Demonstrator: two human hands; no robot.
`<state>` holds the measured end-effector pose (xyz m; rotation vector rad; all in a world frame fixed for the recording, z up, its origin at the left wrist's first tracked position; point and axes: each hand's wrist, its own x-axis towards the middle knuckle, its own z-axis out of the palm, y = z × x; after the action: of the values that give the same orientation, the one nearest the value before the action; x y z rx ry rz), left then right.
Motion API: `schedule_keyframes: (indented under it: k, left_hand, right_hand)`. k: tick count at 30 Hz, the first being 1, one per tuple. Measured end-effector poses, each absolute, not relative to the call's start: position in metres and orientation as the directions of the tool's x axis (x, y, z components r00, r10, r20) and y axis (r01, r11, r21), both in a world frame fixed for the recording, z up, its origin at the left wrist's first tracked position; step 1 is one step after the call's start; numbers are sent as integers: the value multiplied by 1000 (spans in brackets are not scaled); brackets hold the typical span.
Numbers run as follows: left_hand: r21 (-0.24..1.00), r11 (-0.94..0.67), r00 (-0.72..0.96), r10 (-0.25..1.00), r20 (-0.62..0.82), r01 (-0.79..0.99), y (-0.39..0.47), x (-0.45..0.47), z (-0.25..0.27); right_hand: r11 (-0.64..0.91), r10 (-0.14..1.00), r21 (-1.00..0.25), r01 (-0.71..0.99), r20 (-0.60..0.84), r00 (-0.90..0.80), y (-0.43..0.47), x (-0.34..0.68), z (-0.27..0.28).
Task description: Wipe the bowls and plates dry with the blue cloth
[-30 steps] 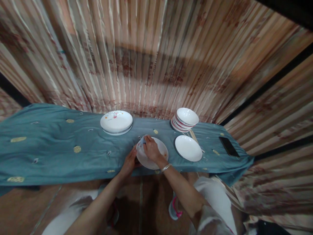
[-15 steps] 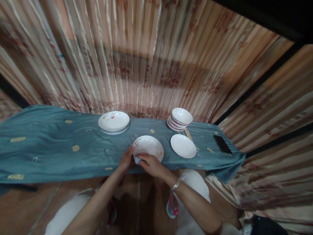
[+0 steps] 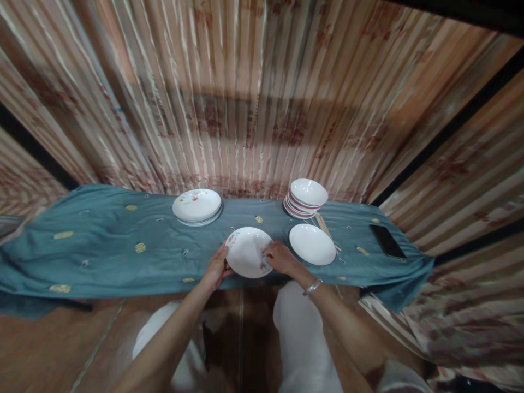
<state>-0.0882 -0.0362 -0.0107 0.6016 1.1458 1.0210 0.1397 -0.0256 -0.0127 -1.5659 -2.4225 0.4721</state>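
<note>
A white plate with small flower prints on its rim is tilted toward me above the front edge of the table. My left hand grips its left rim, thumb on top and fingers underneath. At the right rim is my right hand, its fingers closed and pressed to the plate's upper face. Only a sliver of the pale blue cloth shows under those fingers; the hand hides the rest. Just right of this hand lies another white plate.
A stack of flowered plates stands at the back left. Stacked bowls stand at the back right, with chopsticks beside them. A black phone lies at the right end of the teal tablecloth. Behind hangs a pleated curtain.
My right hand has moved from the plate's near left part across to its right rim. My left hand keeps its hold, and the plate now faces me more. The view has shifted slightly.
</note>
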Motion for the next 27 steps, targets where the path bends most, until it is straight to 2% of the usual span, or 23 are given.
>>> schedule_keyframes:
  k: [4, 8, 12, 19, 23, 27]
  left_hand:
    - [821, 436, 3, 883, -469, -369, -45, -80, -9]
    - [828, 397, -34, 895, -445, -397, -51, -74, -9]
    - [834, 370, -72, 898, -434, -409, -53, -72, -15]
    - [846, 340, -69, 914, -401, -410, -51, -74, -19]
    - [852, 336, -67, 917, -394, -402, -50, -75, -20]
    - [861, 334, -55, 922, -382, -385, -48, -77, -23]
  right_hand:
    - [315, 947, -374, 873, 60, -316, -5, 127, -22]
    - [310, 950, -406, 859, 110, -291, 1, 105, -36]
    - [345, 935, -489, 801, 107, -338, -6, 90, -42]
    - [418, 847, -653, 632, 29, -530, -26, 93, -24]
    - [404, 830, -672, 620, -15, -557, -35, 109, -17]
    - [376, 868, -621, 688, -23, -496, -39, 126, -16]
